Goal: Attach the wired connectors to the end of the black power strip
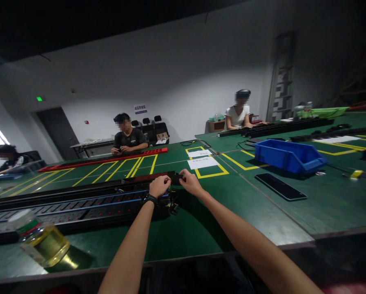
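Note:
A long black rail assembly (109, 210) with rows of dark modules and blue strips along it lies on the green table, running off to the left. Loose wires and a small black connector (174, 209) hang at its right end. Over that end, my left hand (160, 185) is closed, its fingers curled; what they grip is hidden. Just to the right, my right hand (190, 183) pinches a dark end piece (176, 178). This piece sits at the end of a dark strip lying along the assembly's far side.
A bottle of yellow liquid (45, 241) stands near the front left edge. On the right are a phone (280, 187) and a blue bin (289, 157). Paper sheets (203, 162) lie beyond my hands. Across the table, a red rail (109, 159) lies before a seated person (129, 139); others sit farther off.

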